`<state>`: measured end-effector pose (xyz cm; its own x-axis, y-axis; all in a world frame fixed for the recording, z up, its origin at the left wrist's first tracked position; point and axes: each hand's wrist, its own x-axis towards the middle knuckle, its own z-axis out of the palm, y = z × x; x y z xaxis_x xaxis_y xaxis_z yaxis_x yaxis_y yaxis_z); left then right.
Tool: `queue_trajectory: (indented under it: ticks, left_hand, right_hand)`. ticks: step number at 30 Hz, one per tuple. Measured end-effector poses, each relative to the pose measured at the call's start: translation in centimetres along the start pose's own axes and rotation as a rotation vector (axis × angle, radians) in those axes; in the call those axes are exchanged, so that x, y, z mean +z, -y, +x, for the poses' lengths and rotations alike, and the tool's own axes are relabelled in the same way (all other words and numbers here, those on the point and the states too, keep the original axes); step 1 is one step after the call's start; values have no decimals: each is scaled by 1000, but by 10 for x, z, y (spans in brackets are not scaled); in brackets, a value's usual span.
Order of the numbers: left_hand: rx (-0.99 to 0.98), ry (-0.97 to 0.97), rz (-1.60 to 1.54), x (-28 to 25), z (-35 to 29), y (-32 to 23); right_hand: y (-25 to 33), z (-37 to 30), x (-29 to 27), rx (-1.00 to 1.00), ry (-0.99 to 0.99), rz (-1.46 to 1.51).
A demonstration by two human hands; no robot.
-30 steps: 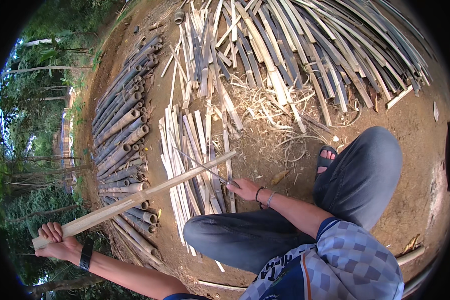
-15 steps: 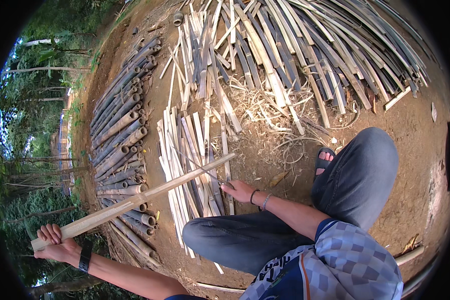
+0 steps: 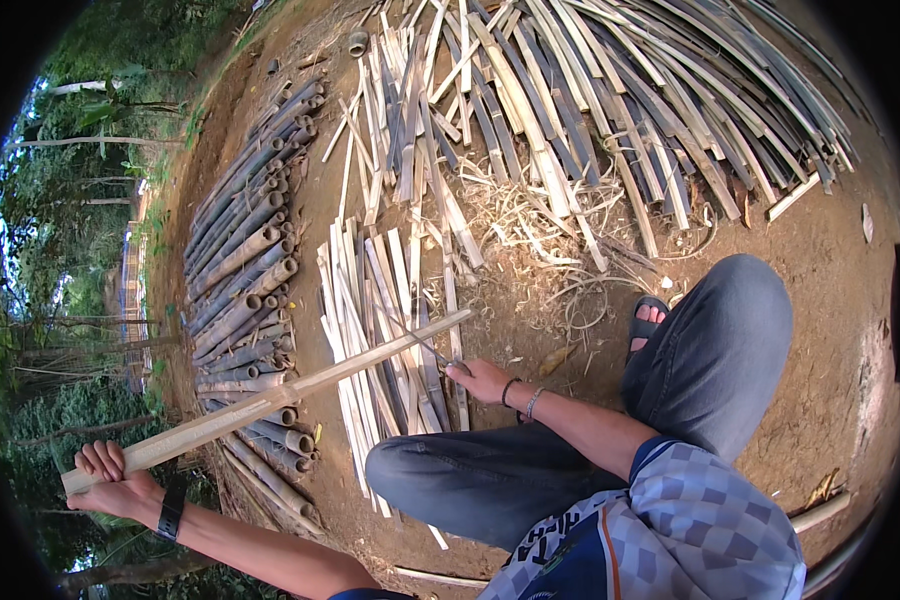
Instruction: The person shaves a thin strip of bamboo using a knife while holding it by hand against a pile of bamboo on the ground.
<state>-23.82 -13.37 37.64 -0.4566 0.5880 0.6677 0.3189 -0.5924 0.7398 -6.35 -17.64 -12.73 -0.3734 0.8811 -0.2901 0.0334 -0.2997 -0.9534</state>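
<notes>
A long pale split bamboo strip (image 3: 220, 425) slants across the view, rising from lower left toward the middle. My left hand (image 3: 118, 485) is closed round its lower left end, fingers curled over the edge. In my right hand (image 3: 482, 381), above the ground beyond my left knee, is a slim-bladed knife (image 3: 432, 350). Its handle is mostly hidden by the fingers. The thin blade crosses the strip near the upper right end and appears to touch it.
Loose bamboo slats (image 3: 355, 375) lie under the strip. Dark bamboo poles (image 3: 235, 260) are stacked at left. A large pile of split slats (image 3: 620, 90) fans out at the back, with curly shavings (image 3: 530, 220) before it. My bent knees (image 3: 720, 330) flank the work.
The knife blade has shifted and turned slightly against the strip near its far end. Both hands keep their grip, and the strip stays nearly in place.
</notes>
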Motion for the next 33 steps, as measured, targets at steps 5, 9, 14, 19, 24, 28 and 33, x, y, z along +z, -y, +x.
queue_trajectory:
  ticks: [5, 9, 14, 19, 24, 28, 33]
  left_hand:
    - [11, 3, 1, 0, 2, 1]
    - [8, -27, 32, 3, -3, -3]
    - [15, -26, 41, 1, -4, -3]
    - [14, -12, 33, -9, 1, -1]
    - [5, -46, 40, -4, -1, 0]
    - [-9, -19, 24, -8, 1, -1]
    - [9, -39, 29, -1, -4, -1]
  right_hand:
    - [-44, 7, 7, -110, -54, -62]
    - [-102, 6, -21, 401, -231, -32]
    - [-42, 8, 3, 151, -20, -81]
    - [-8, 1, 7, -141, -14, -125]
    - [-109, 1, -21, 497, -215, -80]
    - [-89, 4, -11, 305, -110, -121]
    - [-32, 1, 3, -79, -35, -39]
